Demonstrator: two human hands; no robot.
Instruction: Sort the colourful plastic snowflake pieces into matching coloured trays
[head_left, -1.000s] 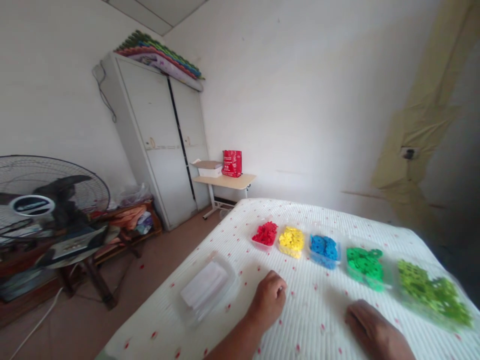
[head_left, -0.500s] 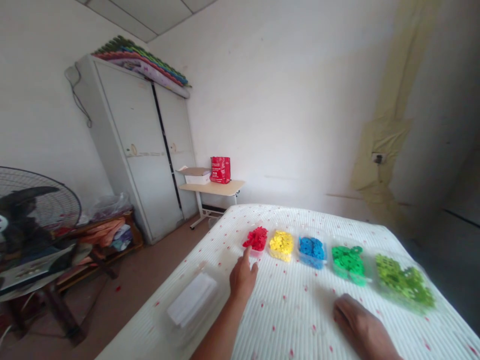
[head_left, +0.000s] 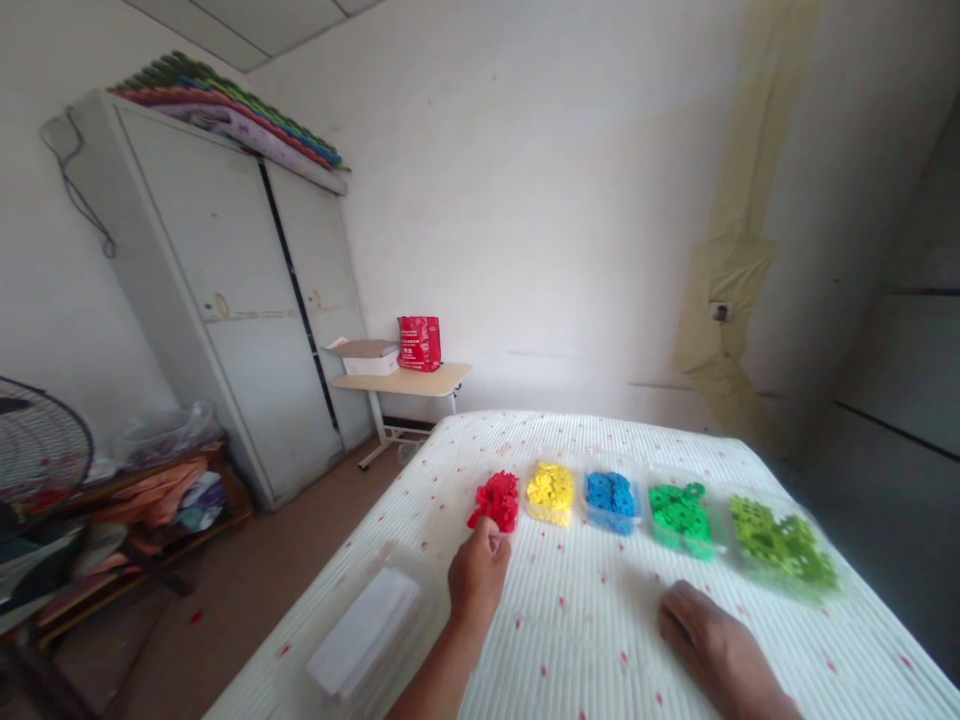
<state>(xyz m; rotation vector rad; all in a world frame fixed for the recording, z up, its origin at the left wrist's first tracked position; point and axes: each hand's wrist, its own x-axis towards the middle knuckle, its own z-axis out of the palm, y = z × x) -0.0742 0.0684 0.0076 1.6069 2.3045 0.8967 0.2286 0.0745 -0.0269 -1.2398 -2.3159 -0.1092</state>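
My left hand [head_left: 480, 572] is at the near edge of a clear plastic box of red plastic pieces [head_left: 498, 499]. Its thumb and fingers are closed on the box's near rim, with the fingertips partly hidden. On the tablecloth, my right hand [head_left: 709, 632] rests in a loose fist, and nothing shows sticking out of it. Beyond the hands stands a row of similar clear boxes, holding yellow pieces [head_left: 551, 491], blue pieces [head_left: 611, 495], green pieces [head_left: 680, 512] and light green pieces [head_left: 784, 543].
Left of my left forearm, a clear tray [head_left: 431, 600] holds a white block-like stack [head_left: 366, 628]. A ribbed white cloth with red spots covers the table [head_left: 555, 650]. Farther back are a small table [head_left: 442, 379] with a red bag [head_left: 418, 343], a cabinet [head_left: 217, 290] and a fan [head_left: 45, 460].
My left hand's index finger was stretched toward the red pieces; now its fingers are bent in at the box's near rim. My right hand stays curled. The view has turned slightly right.
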